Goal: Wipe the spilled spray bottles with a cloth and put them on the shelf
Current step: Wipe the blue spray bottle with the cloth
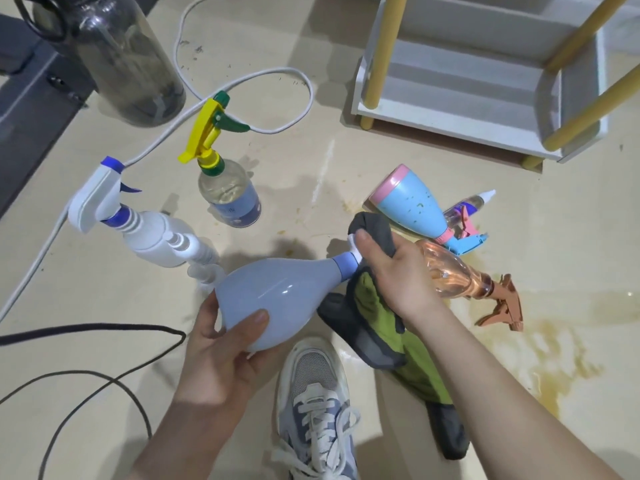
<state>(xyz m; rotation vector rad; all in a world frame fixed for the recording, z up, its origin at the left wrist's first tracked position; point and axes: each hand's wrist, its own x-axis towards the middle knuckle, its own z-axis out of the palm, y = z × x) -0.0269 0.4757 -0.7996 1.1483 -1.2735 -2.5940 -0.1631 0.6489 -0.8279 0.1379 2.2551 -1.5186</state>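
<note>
The left hand [221,344] grips the base of a lavender spray bottle [273,299], fingers [258,318] clamped around its wide body; the bottle is held tilted above the floor [346,161], neck pointing up and right. The right hand [391,271] presses a grey-and-green cloth [374,306] around the bottle's neck, fingers closed on the cloth; the spray head is covered.

On the floor to the right lie three bottles on their sides: a light-blue bottle with pink base [412,202], a small clear bottle with white cap [471,204] behind it, and a transparent pink bottle [450,271] with a brown trigger. Yellowish liquid [547,358] is spread on the floor near them.

To the left stand a white bottle with blue-and-white trigger [152,237] and a clear bottle with yellow-and-green trigger [228,195], partly filled with clear liquid. The white shelf [460,109] with yellow posts stands at upper right, tiers bare.
</note>
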